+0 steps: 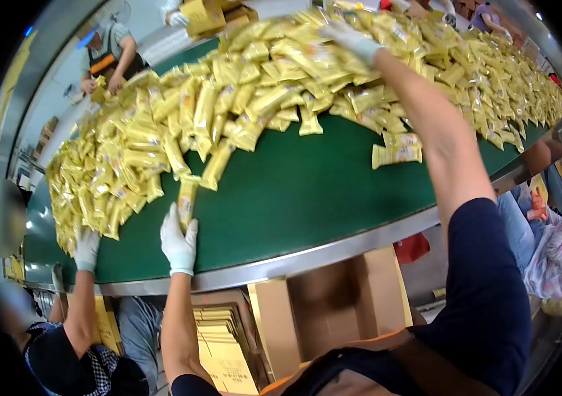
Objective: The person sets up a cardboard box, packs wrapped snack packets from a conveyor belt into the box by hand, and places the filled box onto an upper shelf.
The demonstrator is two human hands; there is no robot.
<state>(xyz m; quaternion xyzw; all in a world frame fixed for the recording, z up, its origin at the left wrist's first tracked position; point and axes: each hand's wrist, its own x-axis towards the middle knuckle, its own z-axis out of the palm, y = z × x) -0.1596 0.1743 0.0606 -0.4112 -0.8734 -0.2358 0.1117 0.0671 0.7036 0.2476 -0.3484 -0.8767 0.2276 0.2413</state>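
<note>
A long heap of yellow wrapped packets lies on the green table surface. My left hand, in a pale glove, is at the near side with thumb and fingers apart around the lower end of one packet; whether it grips the packet is hard to tell. My right hand, also gloved, reaches over the far part of the heap, its fingers stretched on the packets. Two loose packets lie together on the green surface, left of my right forearm.
An open cardboard box stands below the table's metal edge. Left of it are stacked flat cartons. A co-worker's gloved hand touches the heap at left. Another person stands across the table; more people are at right.
</note>
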